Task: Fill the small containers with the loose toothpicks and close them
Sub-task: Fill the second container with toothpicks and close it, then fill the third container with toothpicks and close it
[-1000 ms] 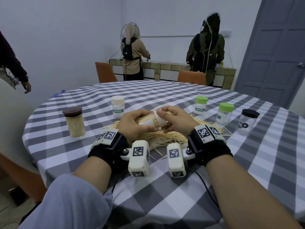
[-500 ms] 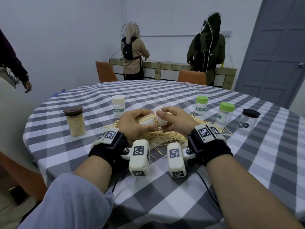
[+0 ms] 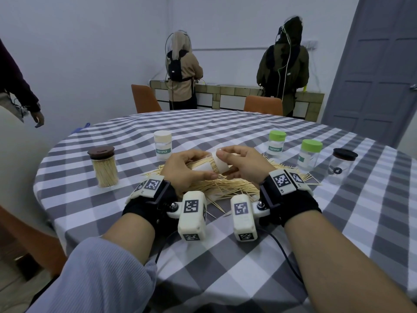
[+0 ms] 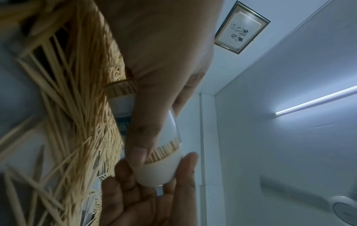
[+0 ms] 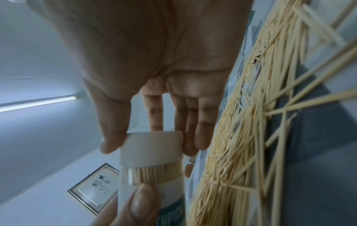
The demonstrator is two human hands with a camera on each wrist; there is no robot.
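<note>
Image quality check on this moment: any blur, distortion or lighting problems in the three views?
Head view: sharp, wide-angle bend at door and table edge, dim bluish light. Left wrist view: toothpicks near the lens smeared, container fairly clear, ceiling tube light blown out. Right wrist view: palm of right hand soft, container cap slightly blurred.

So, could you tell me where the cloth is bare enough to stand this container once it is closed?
Bare cloth lies between the brown-lidded jar and the white-lidded container, and along the near edge by the forearms. The toothpick pile crowds the middle.
</note>
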